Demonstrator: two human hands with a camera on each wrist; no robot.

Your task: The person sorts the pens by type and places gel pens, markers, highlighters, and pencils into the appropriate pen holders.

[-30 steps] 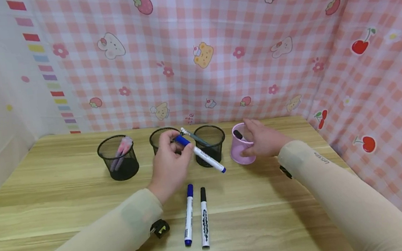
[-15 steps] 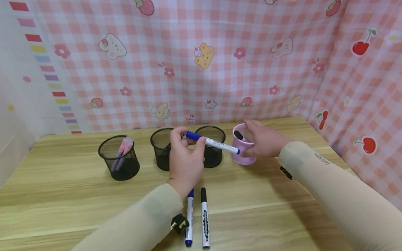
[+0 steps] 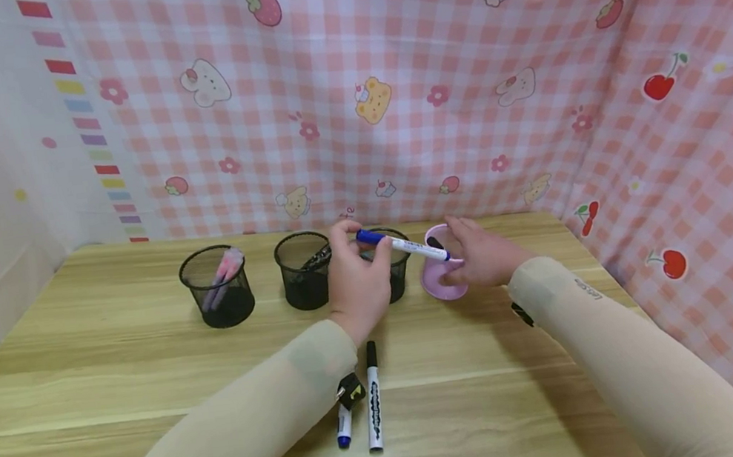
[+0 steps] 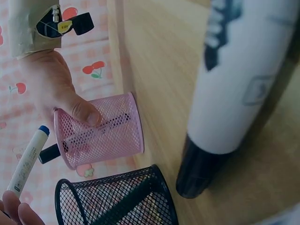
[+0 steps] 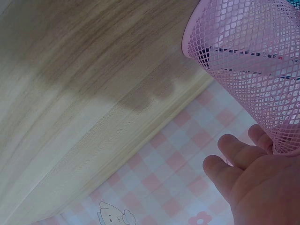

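Observation:
My left hand (image 3: pixel 360 285) pinches a white whiteboard marker (image 3: pixel 415 248) near its blue cap. The marker slants down to the right, its blue end at the rim of a pink mesh pen cup (image 3: pixel 439 280). My right hand (image 3: pixel 483 253) grips that cup from the right; in the left wrist view its thumb (image 4: pixel 83 111) presses on the mesh side. In the right wrist view several fingers reach past the cup's rim. Inside the pink cup leans a black-capped marker (image 4: pixel 49 153). Whether the held marker touches the rim I cannot tell.
Three black mesh cups stand in a row: the left one (image 3: pixel 228 314) with pinkish pens, the middle one (image 3: pixel 306 294) with a dark pen, and one (image 3: pixel 400 277) partly behind my left hand. A black-capped marker (image 3: pixel 373 406) and a blue-ended marker (image 3: pixel 343 428), partly under my left wrist, lie on the table.
My left hand has moved right with the blue-capped marker, from above the black cups to the pink cup, and the marker has tilted flatter. My right hand stays on the pink cup.

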